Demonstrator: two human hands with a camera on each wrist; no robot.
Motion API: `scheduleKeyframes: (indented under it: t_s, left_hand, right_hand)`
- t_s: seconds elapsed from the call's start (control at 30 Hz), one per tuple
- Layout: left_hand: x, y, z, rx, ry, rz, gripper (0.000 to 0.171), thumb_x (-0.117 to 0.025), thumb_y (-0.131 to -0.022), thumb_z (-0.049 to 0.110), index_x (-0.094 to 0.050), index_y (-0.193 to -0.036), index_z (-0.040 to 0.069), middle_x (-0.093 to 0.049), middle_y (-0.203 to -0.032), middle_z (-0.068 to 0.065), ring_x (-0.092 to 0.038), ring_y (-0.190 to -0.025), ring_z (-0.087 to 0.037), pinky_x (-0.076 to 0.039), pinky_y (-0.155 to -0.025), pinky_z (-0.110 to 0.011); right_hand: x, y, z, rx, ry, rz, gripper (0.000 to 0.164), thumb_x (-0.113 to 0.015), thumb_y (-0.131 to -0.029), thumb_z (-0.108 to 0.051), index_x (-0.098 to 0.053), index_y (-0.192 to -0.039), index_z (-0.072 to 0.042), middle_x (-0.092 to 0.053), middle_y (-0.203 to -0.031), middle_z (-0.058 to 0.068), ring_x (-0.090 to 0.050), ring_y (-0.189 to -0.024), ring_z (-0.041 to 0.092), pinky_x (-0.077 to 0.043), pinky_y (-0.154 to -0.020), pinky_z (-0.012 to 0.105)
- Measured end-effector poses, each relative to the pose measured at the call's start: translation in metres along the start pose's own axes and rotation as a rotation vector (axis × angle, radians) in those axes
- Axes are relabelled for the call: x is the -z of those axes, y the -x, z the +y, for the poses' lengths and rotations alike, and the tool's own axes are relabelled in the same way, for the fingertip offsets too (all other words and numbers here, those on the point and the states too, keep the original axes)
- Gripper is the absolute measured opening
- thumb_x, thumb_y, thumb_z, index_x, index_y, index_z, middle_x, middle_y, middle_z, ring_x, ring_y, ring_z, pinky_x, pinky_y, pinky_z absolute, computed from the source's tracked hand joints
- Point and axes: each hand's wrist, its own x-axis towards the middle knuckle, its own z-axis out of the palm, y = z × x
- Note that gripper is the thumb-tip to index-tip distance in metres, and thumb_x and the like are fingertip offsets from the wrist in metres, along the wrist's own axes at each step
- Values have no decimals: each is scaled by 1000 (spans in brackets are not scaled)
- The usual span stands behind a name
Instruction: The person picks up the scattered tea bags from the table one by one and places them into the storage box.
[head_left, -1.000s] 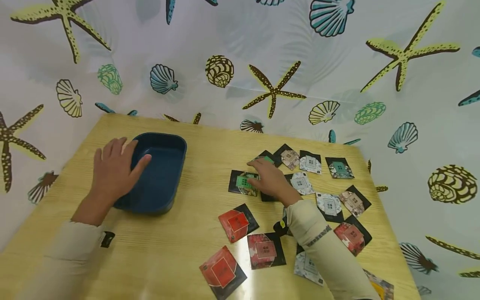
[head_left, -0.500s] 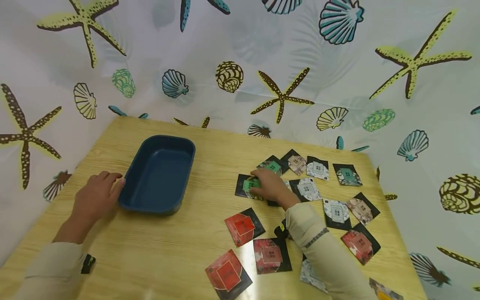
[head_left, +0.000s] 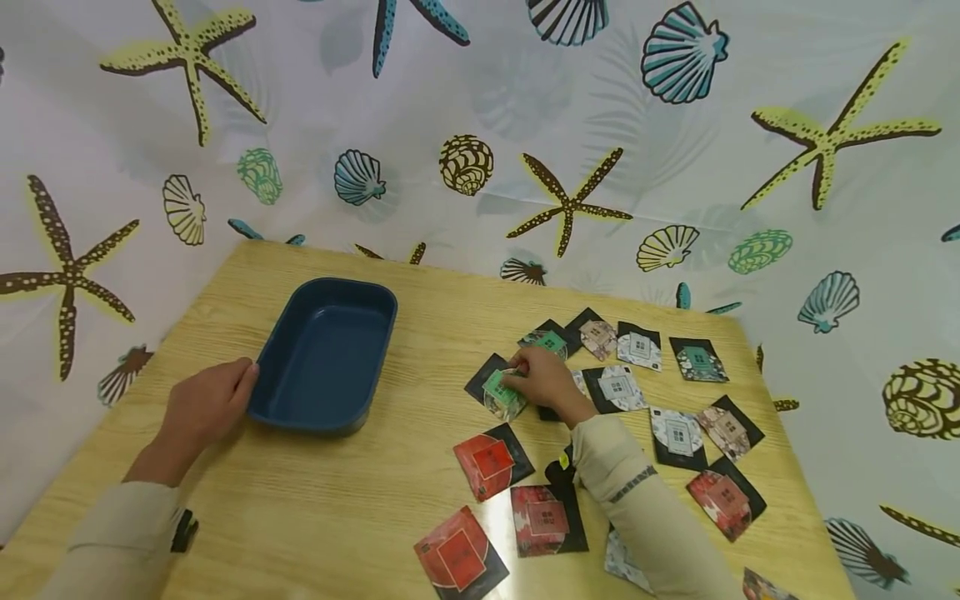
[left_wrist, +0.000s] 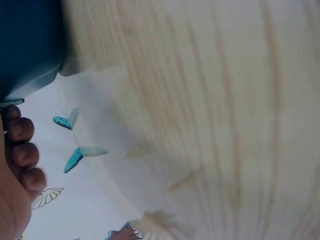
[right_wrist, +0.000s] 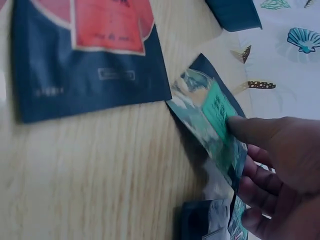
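My right hand (head_left: 545, 379) pinches a black packet with a green label (head_left: 501, 388), thumb on its front and fingers behind. In the right wrist view, the packet (right_wrist: 212, 117) is tilted, one side raised off the table. Other flat packets lie round this hand, including another green-labelled packet (head_left: 551, 340) just behind it and a red packet (head_left: 493, 459) in front. On the left, my left hand (head_left: 204, 406) grips the left rim of a dark blue plastic bin (head_left: 264, 398). Its curled fingers (left_wrist: 25, 154) show under the rim in the left wrist view.
White-labelled packets (head_left: 617, 388), pink ones (head_left: 597, 333) and a teal one (head_left: 698, 360) spread over the right of the wooden table (head_left: 315, 500). More red packets (head_left: 461, 558) lie at the front. A curtain with shells and starfish (head_left: 420, 100) hangs behind the table.
The left hand has come down from above the bin to its left rim. The right hand has taken hold of the green-labelled packet, which has turned and tilted. The head view has shifted slightly.
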Motion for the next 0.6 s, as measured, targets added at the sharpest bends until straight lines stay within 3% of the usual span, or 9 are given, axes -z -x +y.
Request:
scheduleKeyframes:
  t_s: [0.23, 0.33, 0.47, 0.6]
  left_hand:
    - [-2, -3, -7, -182, -76, 176, 35, -49, -96, 10, -36, -64, 16, -28, -54, 4, -24, -49, -12, -18, -55, -28]
    - [-5, -3, -9, -204, -95, 203, 28, -50, -95, 10, -41, -68, 13, -35, -57, 2, -32, -52, -16, -22, -58, -32]
    - [-7, -2, -11, -210, -114, 198, 18, -49, -94, 11, -49, -75, 10, -45, -64, -2, -41, -58, -23, -26, -61, -35]
    - [-8, -1, -9, -211, -117, 193, 17, -49, -92, 11, -48, -75, 10, -42, -65, -1, -37, -59, -20, -23, -62, -33]
  right_hand:
    - [8, 0, -9, 73, -180, 12, 19, -60, -99, -20, -66, -106, -4, -68, -102, 14, -64, -89, 24, -51, -82, 42]
    - [13, 0, -18, 104, -278, -10, 19, -59, -100, -20, -66, -107, -3, -68, -102, 14, -63, -86, 20, -51, -79, 38]
    - [16, -1, -35, 105, -452, -44, 17, -59, -100, -18, -65, -104, -2, -68, -89, 9, -56, -69, 13, -50, -68, 36]
    - [14, -3, -57, 60, -638, -86, 18, -58, -100, -14, -64, -107, 1, -64, -82, 1, -56, -64, 9, -56, -74, 47]
